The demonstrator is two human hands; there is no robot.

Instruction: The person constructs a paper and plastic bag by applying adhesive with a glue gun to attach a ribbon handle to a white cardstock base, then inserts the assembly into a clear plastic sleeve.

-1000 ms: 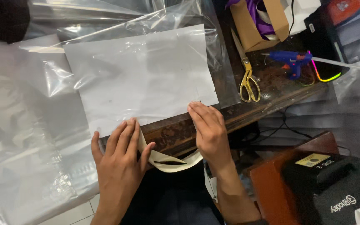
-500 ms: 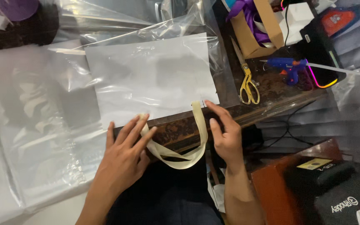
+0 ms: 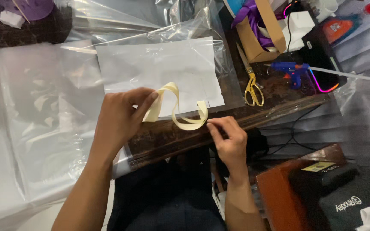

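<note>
Seen from above, the left hand (image 3: 118, 119) pinches one end of a curling cream strip (image 3: 177, 112) over the dark wooden counter (image 3: 172, 137). The right hand (image 3: 230, 139) holds the other end near a white sheet (image 3: 159, 68). Yellow scissors (image 3: 252, 87) lie nearby.

Both forearms come in bare from six o'clock, no sleeves, no watch, no rings or bands showing on the left hand (image 3: 118, 117) or the right hand (image 3: 230, 141). Fingernails are short and plain. Below, at six o'clock, dark clothing covers the lap.
</note>
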